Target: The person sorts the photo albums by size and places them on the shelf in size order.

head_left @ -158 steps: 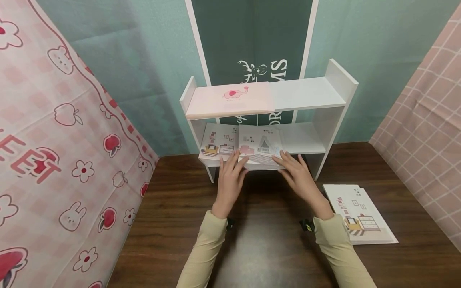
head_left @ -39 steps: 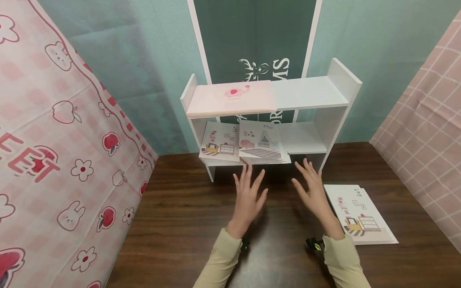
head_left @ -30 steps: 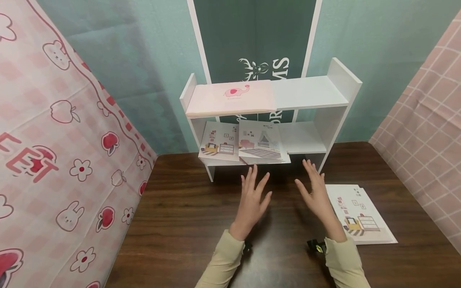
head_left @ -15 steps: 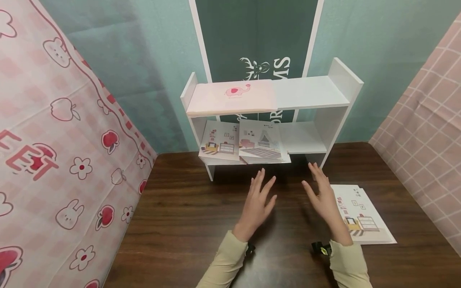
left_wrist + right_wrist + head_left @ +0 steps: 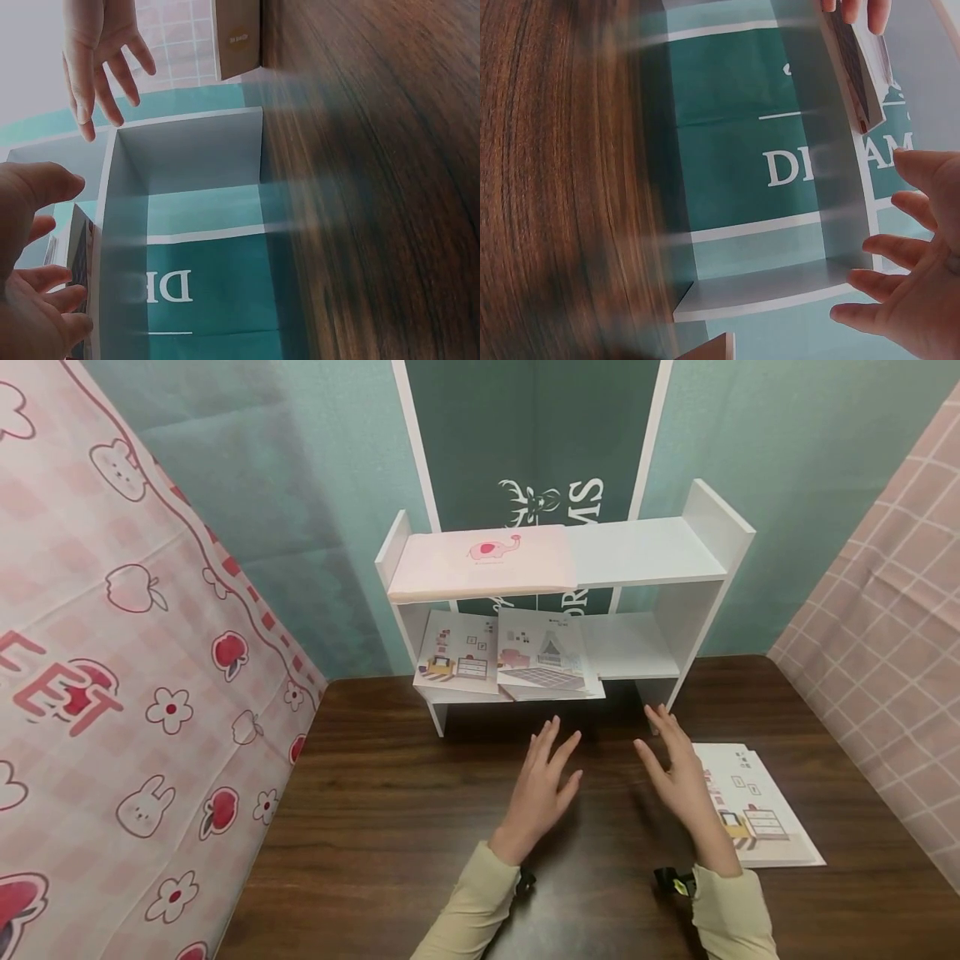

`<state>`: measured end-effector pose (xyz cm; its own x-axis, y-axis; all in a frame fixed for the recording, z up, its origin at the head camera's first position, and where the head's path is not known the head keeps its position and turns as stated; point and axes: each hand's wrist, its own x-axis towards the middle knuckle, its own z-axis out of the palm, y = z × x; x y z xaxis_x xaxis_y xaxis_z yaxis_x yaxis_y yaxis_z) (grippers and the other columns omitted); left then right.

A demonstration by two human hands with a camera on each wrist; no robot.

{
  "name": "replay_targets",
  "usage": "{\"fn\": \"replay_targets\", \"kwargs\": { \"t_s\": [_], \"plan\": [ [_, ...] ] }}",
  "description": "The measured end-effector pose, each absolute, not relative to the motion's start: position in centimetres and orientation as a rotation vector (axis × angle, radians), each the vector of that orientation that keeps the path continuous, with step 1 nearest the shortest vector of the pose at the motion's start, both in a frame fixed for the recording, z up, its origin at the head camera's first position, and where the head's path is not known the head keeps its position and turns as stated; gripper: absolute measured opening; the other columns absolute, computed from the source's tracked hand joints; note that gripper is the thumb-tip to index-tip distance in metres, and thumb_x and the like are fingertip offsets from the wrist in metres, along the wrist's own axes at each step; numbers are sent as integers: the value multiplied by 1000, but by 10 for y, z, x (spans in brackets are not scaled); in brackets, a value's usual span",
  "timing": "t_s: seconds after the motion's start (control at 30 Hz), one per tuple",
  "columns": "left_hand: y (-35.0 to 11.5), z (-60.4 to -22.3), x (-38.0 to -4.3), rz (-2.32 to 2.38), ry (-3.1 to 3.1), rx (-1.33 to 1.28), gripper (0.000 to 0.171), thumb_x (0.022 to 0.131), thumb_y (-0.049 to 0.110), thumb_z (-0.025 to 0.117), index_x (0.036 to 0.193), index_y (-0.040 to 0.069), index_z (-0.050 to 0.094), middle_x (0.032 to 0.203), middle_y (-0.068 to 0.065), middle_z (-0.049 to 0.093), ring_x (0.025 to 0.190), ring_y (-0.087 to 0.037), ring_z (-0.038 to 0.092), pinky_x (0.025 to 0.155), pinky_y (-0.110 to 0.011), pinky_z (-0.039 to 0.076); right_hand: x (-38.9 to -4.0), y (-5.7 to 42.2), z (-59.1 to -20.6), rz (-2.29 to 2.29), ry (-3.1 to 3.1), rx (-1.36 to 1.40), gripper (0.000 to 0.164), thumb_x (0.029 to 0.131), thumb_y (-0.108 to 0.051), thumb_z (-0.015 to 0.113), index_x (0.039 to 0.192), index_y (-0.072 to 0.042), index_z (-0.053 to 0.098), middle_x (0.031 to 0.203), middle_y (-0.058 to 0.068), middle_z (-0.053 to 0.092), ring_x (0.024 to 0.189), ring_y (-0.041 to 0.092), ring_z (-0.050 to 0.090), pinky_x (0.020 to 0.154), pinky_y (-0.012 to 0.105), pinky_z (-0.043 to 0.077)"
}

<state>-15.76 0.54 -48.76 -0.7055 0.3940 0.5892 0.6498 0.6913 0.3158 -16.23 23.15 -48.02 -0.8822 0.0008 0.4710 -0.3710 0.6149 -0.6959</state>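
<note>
A small white shelf (image 5: pixel 637 647) stands on the table. On its middle board lie two side-by-side stacks of picture books, the left one (image 5: pixel 457 652) showing a yellow armchair, the right one (image 5: pixel 540 647) a pink sofa and canopy. Under the right stack's top book, others stick out askew. My left hand (image 5: pixel 536 797) hovers over the table in front of the shelf, fingers spread, holding nothing. To its right hovers my right hand (image 5: pixel 684 781), fingers also apart and holding nothing. Beside my right wrist, another stack of picture books (image 5: pixel 772 818) lies on the table, partly hidden by that arm.
A flat pink item with an elephant print (image 5: pixel 480 564) covers the left part of the top board. Behind the shelf hangs a green curtain (image 5: pixel 322 527). Pink printed cloth (image 5: pixel 180 660) borders the left side, and pink checked cloth (image 5: pixel 885 610) the right.
Both hands have left the right-hand books on the middle board and drawn back toward me, drifting right. Those books sit less evenly than at first. The stack on the table stays put.
</note>
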Motion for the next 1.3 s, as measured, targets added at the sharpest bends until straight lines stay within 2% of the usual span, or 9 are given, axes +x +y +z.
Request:
{"fn": "replay_targets", "kwargs": {
  "t_s": [0.27, 0.4, 0.57, 0.9, 1.1, 1.2, 1.3],
  "plan": [
    [8, -490, -155, -767, -2445, -816, 58, 88, 19, 64, 140, 14, 40, 150, -15, 26, 139, -24, 25, 110, -42, 25, -159, 237, -481, 1155, -2414, 267, 53, 90, -12, 60, 139, -10, 42, 145, 26, 31, 135, 44, 23, 98, 66, 25],
    [9, -490, -155, -810, -2462, -825, 57, 88, 19, 64, 140, 14, 40, 150, -14, 25, 138, -25, 26, 110, -41, 25, -157, 240, -478, 1170, -2428, 251, 52, 91, -13, 59, 140, -11, 41, 147, 25, 28, 137, 42, 21, 95, 68, 27],
    [10, -492, -155, -838, -2471, -833, 57, 88, 19, 64, 140, 14, 40, 150, -15, 26, 136, -28, 30, 109, -42, 29, -153, 245, -477, 1187, -2442, 214, 51, 92, -16, 57, 141, -12, 40, 149, 21, 26, 137, 42, 19, 97, 69, 23],
    [14, -497, -153, -828, -2516, -862, 56, 89, 20, 63, 140, 14, 40, 149, -15, 27, 136, -28, 32, 108, -42, 31, -145, 254, -483, 1177, -2450, 164, 49, 92, -15, 57, 138, -7, 43, 147, 25, 27, 137, 43, 20, 101, 67, 19],
    [17, -498, -151, -825, -2532, -881, 56, 89, 21, 63, 140, 14, 40, 149, -15, 28, 134, -29, 34, 107, -41, 32, -140, 264, -481, 1178, -2460, 110, 47, 93, -16, 55, 138, -8, 43, 149, 20, 26, 139, 37, 18, 92, 70, 27],
    [18, -499, -150, -814, -2536, -881, 56, 88, 21, 64, 140, 14, 41, 148, -15, 30, 134, -29, 35, 107, -40, 32, -139, 267, -480, 1179, -2456, 105, 47, 93, -15, 55, 138, -8, 44, 149, 21, 26, 139, 37, 18, 94, 69, 25],
    [19, -500, -148, -811, -2550, -891, 57, 88, 21, 63, 140, 14, 40, 148, -15, 30, 134, -28, 35, 107, -40, 33, -136, 268, -480, 1202, -2445, 108, 47, 93, -13, 56, 138, -8, 44, 148, 22, 26, 139, 39, 17, 101, 69, 15]
  ]
}}
